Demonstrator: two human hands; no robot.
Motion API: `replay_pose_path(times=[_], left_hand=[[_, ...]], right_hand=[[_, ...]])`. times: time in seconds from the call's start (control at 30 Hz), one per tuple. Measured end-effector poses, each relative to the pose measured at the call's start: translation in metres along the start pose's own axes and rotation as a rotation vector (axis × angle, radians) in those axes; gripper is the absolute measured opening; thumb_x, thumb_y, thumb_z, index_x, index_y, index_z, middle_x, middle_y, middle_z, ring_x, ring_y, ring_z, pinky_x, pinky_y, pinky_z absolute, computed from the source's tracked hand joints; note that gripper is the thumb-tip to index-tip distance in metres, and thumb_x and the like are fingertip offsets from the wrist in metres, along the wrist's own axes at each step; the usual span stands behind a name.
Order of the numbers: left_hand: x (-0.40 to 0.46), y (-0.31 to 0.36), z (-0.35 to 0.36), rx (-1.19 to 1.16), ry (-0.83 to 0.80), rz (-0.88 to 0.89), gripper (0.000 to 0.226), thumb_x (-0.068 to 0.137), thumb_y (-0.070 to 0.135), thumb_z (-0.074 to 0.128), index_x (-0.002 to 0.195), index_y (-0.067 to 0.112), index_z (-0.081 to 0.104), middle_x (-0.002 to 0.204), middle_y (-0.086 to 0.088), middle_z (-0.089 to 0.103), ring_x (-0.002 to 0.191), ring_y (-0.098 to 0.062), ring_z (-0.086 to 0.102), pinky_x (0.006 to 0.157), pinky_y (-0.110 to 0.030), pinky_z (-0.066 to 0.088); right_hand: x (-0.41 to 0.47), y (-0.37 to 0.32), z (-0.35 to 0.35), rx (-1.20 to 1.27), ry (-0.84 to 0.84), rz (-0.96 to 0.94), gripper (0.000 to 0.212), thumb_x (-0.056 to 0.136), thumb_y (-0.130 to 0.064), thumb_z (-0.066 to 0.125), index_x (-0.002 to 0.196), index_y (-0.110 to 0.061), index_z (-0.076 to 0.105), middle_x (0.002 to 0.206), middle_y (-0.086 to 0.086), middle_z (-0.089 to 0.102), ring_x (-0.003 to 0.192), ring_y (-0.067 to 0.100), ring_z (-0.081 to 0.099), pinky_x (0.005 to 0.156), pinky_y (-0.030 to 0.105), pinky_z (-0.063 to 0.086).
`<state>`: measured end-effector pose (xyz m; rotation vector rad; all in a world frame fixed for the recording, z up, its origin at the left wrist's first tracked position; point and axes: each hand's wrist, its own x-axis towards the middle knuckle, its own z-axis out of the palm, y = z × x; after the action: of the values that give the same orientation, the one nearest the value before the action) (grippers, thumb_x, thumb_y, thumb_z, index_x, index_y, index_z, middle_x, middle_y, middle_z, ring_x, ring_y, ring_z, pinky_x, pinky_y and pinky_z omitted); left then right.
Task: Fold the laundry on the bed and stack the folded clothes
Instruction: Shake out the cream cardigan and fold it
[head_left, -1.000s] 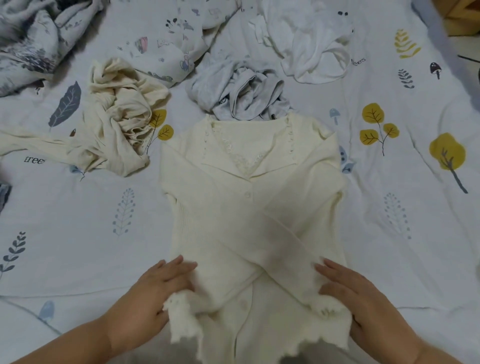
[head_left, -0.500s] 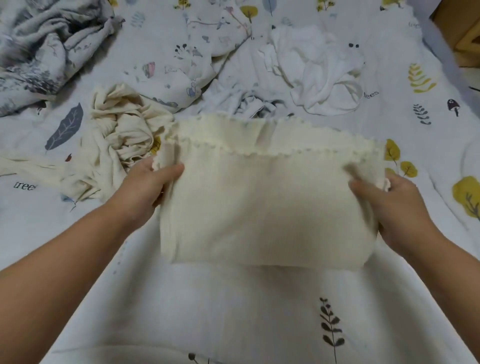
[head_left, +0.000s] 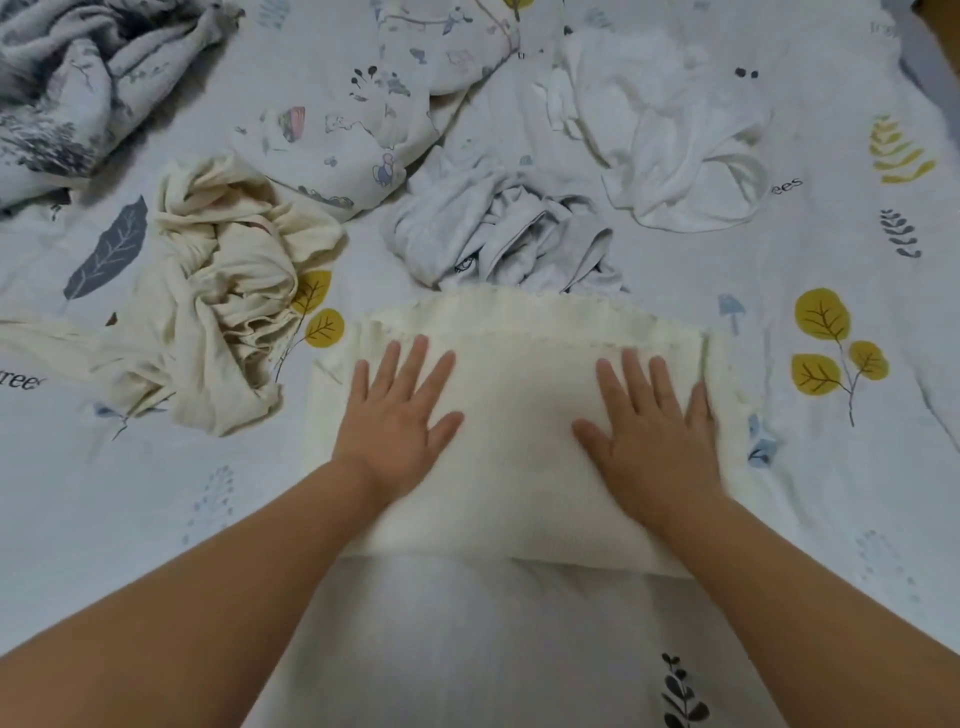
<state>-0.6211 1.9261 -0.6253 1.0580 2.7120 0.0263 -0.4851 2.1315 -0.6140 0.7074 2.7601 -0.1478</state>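
Grip: left hand (head_left: 397, 415) and right hand (head_left: 652, 421) flat, fingers spread, on folded cream knit sweater (head_left: 519, 431) | leaf-print bed sheet (head_left: 857, 519) reads "trees" | near edge clear

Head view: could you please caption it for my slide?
Both hands press flat on a folded cream sweater amid unfolded laundry.
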Motion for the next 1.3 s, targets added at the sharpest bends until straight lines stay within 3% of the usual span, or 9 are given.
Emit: replay_pose_path(times=[0.27, 0.37, 0.47, 0.57, 0.8, 0.9, 1.0, 1.17, 1.3], left_hand=[[0.008, -0.003, -0.007, 0.016, -0.177, -0.049, 0.064, 0.096, 0.054, 0.012, 0.146, 0.030, -0.017, 0.156, -0.001, -0.022, 0.143, -0.023, -0.019, 0.114, -0.044, -0.012], [-0.007, -0.004, -0.022, -0.053, -0.030, -0.065, 0.063, 0.097, 0.047, 0.024, 0.151, 0.024, 0.001, 0.159, -0.004, -0.008, 0.145, -0.025, -0.010, 0.114, -0.048, -0.007], [-0.027, -0.010, -0.031, -0.109, 0.035, -0.210, 0.059, 0.097, 0.042, 0.030, 0.149, 0.021, 0.012, 0.158, -0.009, 0.001, 0.145, -0.029, -0.003, 0.113, -0.054, 0.001], [-0.041, -0.011, -0.028, -0.103, -0.064, -0.237, 0.059, 0.097, 0.042, 0.028, 0.150, 0.024, 0.008, 0.158, -0.008, -0.004, 0.145, -0.029, -0.006, 0.113, -0.054, 0.003], [-0.045, 0.005, -0.017, -0.003, -0.094, 0.043, 0.056, 0.099, 0.043, 0.020, 0.151, 0.028, 0.003, 0.159, 0.000, -0.005, 0.146, -0.019, -0.007, 0.113, -0.050, -0.009], [-0.045, 0.003, -0.014, -0.004, -0.134, 0.068, 0.056, 0.100, 0.043, 0.018, 0.150, 0.028, -0.002, 0.159, 0.000, -0.009, 0.146, -0.018, -0.007, 0.115, -0.045, -0.007], [-0.043, 0.003, -0.017, -0.080, -0.163, 0.054, 0.056, 0.100, 0.042, 0.022, 0.151, 0.028, 0.003, 0.159, 0.001, -0.007, 0.146, -0.017, -0.006, 0.116, -0.042, -0.005], [-0.039, 0.004, -0.048, -0.685, -0.159, -0.134, 0.039, 0.100, 0.034, 0.036, 0.137, 0.025, 0.045, 0.149, 0.005, 0.036, 0.139, -0.010, 0.027, 0.113, -0.029, 0.015], [-0.033, -0.004, -0.086, -1.534, -0.136, -0.373, 0.038, 0.095, 0.046, 0.034, 0.103, 0.023, 0.064, 0.104, 0.004, 0.070, 0.087, -0.005, 0.065, 0.080, -0.022, 0.044]], right_hand=[[0.003, 0.005, -0.013, 0.038, -0.109, 0.009, 0.066, 0.095, -0.057, 0.014, 0.149, -0.027, -0.009, 0.157, -0.002, -0.016, 0.144, 0.020, -0.017, 0.114, 0.049, -0.010], [-0.013, 0.008, -0.027, 0.025, 0.086, -0.016, 0.061, 0.097, -0.039, 0.035, 0.150, -0.016, 0.014, 0.159, 0.007, 0.001, 0.146, 0.024, -0.003, 0.115, 0.047, -0.001], [-0.041, 0.018, -0.034, 0.233, 0.301, 0.264, 0.065, 0.086, -0.027, 0.059, 0.143, -0.010, 0.032, 0.148, 0.020, 0.029, 0.137, 0.035, 0.027, 0.108, 0.051, 0.024], [-0.057, 0.025, -0.037, 0.619, 0.079, 0.635, 0.068, 0.082, -0.029, 0.064, 0.138, -0.008, 0.031, 0.131, 0.021, 0.044, 0.115, 0.040, 0.046, 0.090, 0.046, 0.039], [-0.061, 0.040, -0.043, 1.153, -0.192, 0.852, 0.045, 0.079, -0.017, 0.073, 0.114, 0.006, 0.054, 0.096, 0.019, 0.061, 0.086, 0.035, 0.058, 0.072, 0.042, 0.048], [-0.066, 0.039, -0.057, 1.478, -0.308, 0.842, 0.029, 0.079, -0.001, 0.067, 0.107, -0.002, 0.059, 0.094, 0.016, 0.066, 0.081, 0.030, 0.060, 0.069, 0.040, 0.049], [-0.073, 0.024, -0.080, 1.448, -0.191, 0.656, 0.025, 0.078, 0.004, 0.066, 0.096, -0.012, 0.062, 0.094, 0.010, 0.068, 0.081, 0.025, 0.063, 0.061, 0.034, 0.048], [-0.078, -0.048, -0.126, 1.001, 0.211, 0.317, 0.032, 0.070, -0.005, 0.068, 0.091, -0.027, 0.056, 0.071, -0.002, 0.061, 0.065, 0.018, 0.057, 0.056, 0.028, 0.043], [-0.078, -0.131, -0.131, 0.558, 0.258, 0.066, 0.042, 0.077, -0.018, 0.059, 0.110, -0.037, 0.043, 0.070, -0.013, 0.051, 0.074, 0.020, 0.057, 0.060, 0.027, 0.029]])
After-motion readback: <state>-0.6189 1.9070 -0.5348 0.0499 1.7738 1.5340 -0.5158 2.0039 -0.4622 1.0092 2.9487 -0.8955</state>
